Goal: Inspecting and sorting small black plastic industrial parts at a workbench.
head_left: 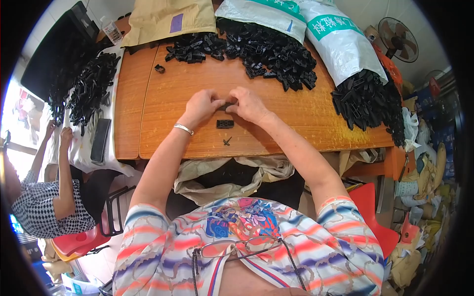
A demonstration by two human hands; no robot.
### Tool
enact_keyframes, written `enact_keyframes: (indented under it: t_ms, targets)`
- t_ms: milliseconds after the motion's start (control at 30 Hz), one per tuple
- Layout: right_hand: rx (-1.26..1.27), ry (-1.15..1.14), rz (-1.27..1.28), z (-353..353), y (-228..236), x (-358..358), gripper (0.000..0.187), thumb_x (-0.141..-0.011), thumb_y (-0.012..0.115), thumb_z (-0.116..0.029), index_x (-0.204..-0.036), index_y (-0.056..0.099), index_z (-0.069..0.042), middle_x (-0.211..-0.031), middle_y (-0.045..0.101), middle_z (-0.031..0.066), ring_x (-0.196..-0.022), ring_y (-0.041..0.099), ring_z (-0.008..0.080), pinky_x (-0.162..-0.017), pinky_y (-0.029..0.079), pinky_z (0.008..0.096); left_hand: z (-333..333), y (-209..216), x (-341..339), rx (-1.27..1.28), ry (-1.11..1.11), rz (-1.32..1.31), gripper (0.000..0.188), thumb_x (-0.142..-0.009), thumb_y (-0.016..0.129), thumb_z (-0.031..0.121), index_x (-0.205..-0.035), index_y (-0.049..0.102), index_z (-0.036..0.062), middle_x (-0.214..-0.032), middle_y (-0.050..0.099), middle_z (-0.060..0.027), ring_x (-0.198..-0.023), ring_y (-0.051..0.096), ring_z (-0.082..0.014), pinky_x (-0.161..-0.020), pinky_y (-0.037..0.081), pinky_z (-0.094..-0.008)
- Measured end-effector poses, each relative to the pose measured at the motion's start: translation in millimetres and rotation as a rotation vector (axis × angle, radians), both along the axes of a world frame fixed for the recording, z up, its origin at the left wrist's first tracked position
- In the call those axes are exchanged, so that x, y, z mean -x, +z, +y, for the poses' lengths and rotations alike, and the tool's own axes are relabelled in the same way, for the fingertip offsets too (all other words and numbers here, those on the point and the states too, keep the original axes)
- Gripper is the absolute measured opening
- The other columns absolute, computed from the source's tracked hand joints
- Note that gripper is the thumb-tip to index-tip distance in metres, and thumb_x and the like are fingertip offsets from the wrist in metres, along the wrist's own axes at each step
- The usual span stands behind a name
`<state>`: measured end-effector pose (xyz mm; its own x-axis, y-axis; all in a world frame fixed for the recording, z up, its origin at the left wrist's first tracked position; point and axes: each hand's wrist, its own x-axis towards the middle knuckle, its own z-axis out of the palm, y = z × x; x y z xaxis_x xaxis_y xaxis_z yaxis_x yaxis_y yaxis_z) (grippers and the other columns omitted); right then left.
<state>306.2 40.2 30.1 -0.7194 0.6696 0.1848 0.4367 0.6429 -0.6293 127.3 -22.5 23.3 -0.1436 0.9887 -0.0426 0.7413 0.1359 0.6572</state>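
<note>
Over the wooden table, my left hand (pixel 201 105) and my right hand (pixel 248 105) meet with fingertips pinched together. Between them shows a sliver of a small black plastic part (pixel 225 106); my fingers cover most of it. Just below my hands lies a black rectangular plastic block (pixel 225 124) with recesses in its face. Closer to my body, two thin dark slivers (pixel 227 141) rest crossed on the wood.
Black plastic pieces (pixel 276 59) spill from a white-green sack (pixel 269 17); a brown sack (pixel 170 19) and another white sack (pixel 345 47) have heaps too. A lone black piece (pixel 159 68) sits far left. An open cloth sack (pixel 192 185) lies at my lap. Left, a co-worker (pixel 54 197) handles pieces.
</note>
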Motion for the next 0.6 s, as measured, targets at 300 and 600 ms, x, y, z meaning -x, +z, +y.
enact_keyframes:
  t_ms: [300,600]
  targets:
    - [0.078,0.136,-0.075,33,9,-19,0.018,-0.075,0.073,-0.019,-0.082,0.069,-0.003,-0.088,0.069,0.0163,-0.084,0.067,0.0293,-0.073,0.052,0.0381,-23,4,5,-0.073,-0.073,-0.052,0.023,-0.081,0.069,0.027,-0.087,0.069,0.0044,-0.083,0.067,-0.0148,-0.083,0.065,-0.0323,-0.073,0.051,-0.0416]
    - [-0.564,0.014,-0.257,97,6,-25,0.027,-0.084,0.052,-0.002,-0.105,0.066,-0.012,-0.102,0.055,0.0120,-0.089,0.064,0.0300,-0.075,0.053,0.0397,19,6,140,-0.396,0.308,0.539,0.032,-0.086,0.053,0.003,-0.114,0.062,0.0165,-0.110,0.054,-0.0125,-0.107,0.054,-0.0309,-0.086,0.050,-0.0390]
